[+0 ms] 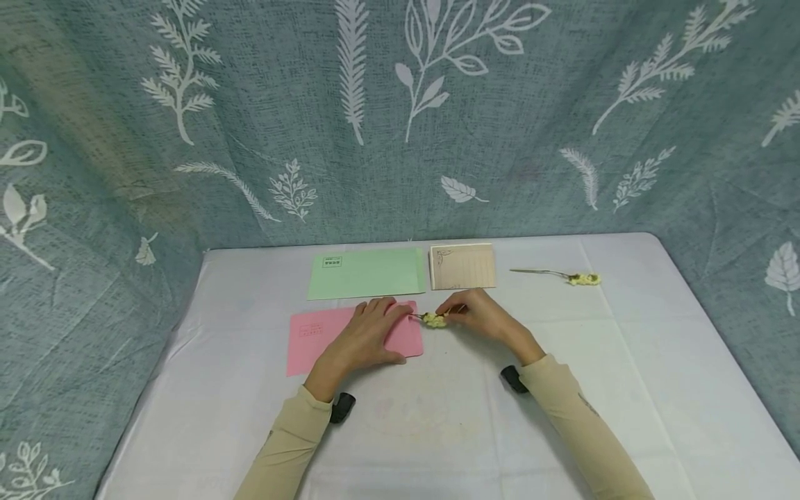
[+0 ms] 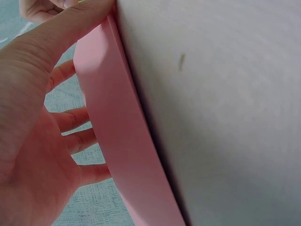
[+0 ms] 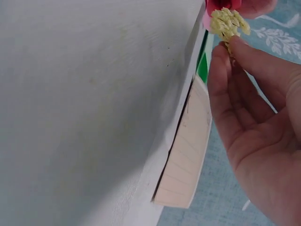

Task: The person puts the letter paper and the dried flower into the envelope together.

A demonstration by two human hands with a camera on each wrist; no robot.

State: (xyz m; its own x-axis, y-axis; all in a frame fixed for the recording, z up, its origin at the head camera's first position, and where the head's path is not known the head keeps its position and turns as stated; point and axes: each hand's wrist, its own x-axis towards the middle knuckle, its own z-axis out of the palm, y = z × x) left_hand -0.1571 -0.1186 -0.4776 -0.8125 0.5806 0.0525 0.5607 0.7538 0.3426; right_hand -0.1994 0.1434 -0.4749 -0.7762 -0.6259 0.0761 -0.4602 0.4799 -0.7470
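The pink envelope (image 1: 403, 337) lies at the middle of the table under my left hand (image 1: 362, 337). The thumb holds its near edge and the spread fingers its far edge, as the left wrist view also shows. At its right end the mouth gapes, with red inside in the right wrist view. My right hand (image 1: 484, 319) pinches a small dried yellow flower sprig (image 3: 228, 22) between thumb and forefinger, close by the flower head. Its head is right by the envelope's mouth, and a thin stem points left toward my left fingertips.
Behind the pink envelope lies a green envelope (image 1: 369, 274) with a small printed label. A wood-toned card or pad (image 1: 462, 267) sits to its right. Farther right, a second yellow flower sprig (image 1: 584, 279) lies on the white cloth. A patterned teal curtain (image 1: 375, 173) hangs behind the table.
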